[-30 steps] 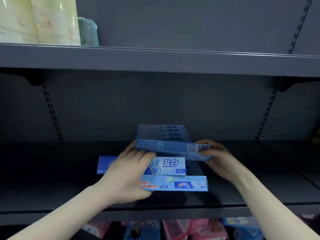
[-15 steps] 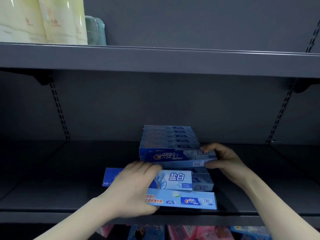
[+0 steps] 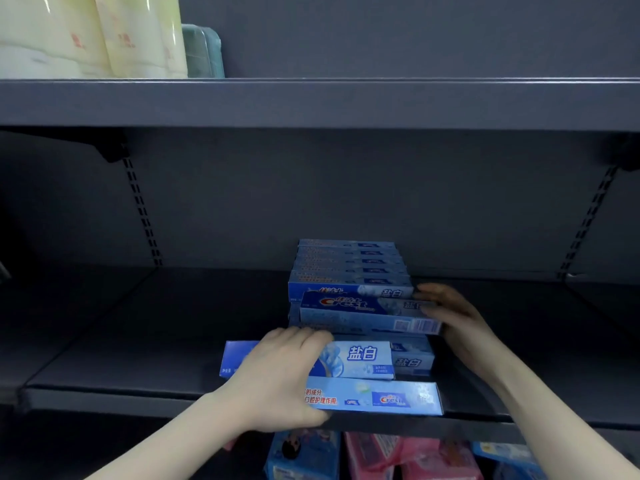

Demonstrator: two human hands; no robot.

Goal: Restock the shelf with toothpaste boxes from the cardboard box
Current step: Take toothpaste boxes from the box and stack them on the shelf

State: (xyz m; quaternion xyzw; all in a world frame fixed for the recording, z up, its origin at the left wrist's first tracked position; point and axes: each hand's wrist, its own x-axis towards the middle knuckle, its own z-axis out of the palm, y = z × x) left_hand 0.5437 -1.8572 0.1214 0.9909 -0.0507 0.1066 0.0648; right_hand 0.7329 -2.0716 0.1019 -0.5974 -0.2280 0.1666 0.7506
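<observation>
Toothpaste boxes lay in blue stacks on the grey shelf [image 3: 104, 389]. At the back, a stack [image 3: 349, 268] showed about six boxes. The right hand [image 3: 450, 320], at three o'clock of that stack, pinched the end of one Crest box [image 3: 367, 315] with curled fingers, holding it against the stack's front. The left hand [image 3: 277, 379], at seven o'clock, curled over two front boxes: an upper box [image 3: 360, 358] and a lower box [image 3: 374, 398] at the shelf's edge. One more box [image 3: 412, 358] lay behind them.
</observation>
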